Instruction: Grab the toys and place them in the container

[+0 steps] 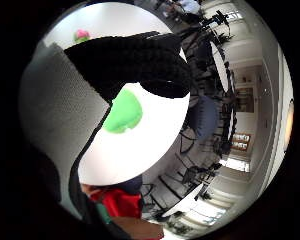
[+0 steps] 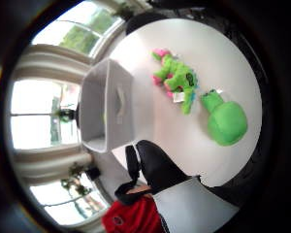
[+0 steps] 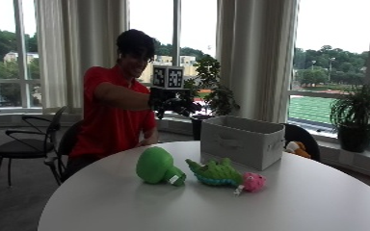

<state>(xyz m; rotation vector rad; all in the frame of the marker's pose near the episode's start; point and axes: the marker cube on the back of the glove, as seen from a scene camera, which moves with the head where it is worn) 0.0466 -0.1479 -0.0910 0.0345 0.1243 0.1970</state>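
In the outside view my gloved right hand is raised in the air above the far left part of the round white table, holding nothing. A round green plush lies below and in front of it. Beside that plush lies a green dinosaur plush with a pink head. The grey fabric container stands just behind the two toys, right of my hand. The thumb side palm view shows the container, the dinosaur and the round plush apart from a loosely curled gloved finger.
An orange and white toy shows behind the container's right end, off the table. Black chairs stand at the left. A potted plant sits on the window sill at the right.
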